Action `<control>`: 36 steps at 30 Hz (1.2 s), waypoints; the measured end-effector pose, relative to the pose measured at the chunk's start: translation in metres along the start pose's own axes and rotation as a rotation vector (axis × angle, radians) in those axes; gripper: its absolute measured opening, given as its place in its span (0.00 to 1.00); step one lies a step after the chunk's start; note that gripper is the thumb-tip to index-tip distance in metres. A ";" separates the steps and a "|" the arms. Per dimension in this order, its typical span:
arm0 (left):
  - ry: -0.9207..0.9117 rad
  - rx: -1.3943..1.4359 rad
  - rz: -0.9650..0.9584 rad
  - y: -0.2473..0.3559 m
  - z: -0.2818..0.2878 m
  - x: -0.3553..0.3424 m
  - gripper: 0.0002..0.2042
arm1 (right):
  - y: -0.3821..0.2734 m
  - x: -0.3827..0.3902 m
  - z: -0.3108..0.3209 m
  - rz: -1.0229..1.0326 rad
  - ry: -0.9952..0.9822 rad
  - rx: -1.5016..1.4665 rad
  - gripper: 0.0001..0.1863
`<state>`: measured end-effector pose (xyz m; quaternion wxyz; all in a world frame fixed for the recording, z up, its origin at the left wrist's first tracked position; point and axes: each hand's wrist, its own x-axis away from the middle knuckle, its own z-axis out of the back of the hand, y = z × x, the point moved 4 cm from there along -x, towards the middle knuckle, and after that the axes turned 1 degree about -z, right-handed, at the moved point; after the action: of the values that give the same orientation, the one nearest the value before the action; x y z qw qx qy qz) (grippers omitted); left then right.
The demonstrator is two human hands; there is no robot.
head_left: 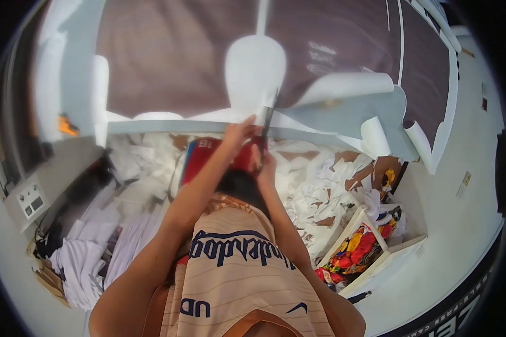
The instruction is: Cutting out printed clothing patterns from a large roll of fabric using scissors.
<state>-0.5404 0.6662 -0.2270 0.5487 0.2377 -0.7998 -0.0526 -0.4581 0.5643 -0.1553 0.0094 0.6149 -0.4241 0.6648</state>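
Observation:
A large printed sheet (163, 62) with dark brown panels and white margins lies over the table in front of me. My right hand (264, 160) grips a pair of dark scissors (269, 115) at the sheet's near edge, blades pointing away from me over the white margin. Just left of the scissors is my left hand (242, 133), its fingers stretched toward the edge with nothing visible in them. Right of the blades, a cut strip of the sheet (348, 84) curls back, baring the grey tabletop (343, 115).
White and brown offcuts (315, 191) pile up below the table's edge. At lower right stands a white open box (371, 253) with red and yellow packets. Folded white cloth-like material (90, 258) lies at left. An orange object (68, 125) rests at the table's left side.

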 end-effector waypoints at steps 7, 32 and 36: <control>0.054 -0.020 0.033 0.004 -0.001 0.005 0.15 | 0.002 -0.004 -0.018 0.043 0.029 -0.111 0.22; -0.011 -0.008 -0.029 0.000 0.001 0.000 0.16 | -0.024 -0.036 -0.002 0.197 0.035 -0.086 0.18; -0.048 0.008 -0.028 0.002 -0.001 0.000 0.15 | -0.040 -0.049 0.016 0.138 -0.031 -0.119 0.18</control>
<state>-0.5400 0.6686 -0.2262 0.5276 0.2498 -0.8095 -0.0628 -0.4115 0.6055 -0.1758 -0.0064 0.5926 -0.5044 0.6280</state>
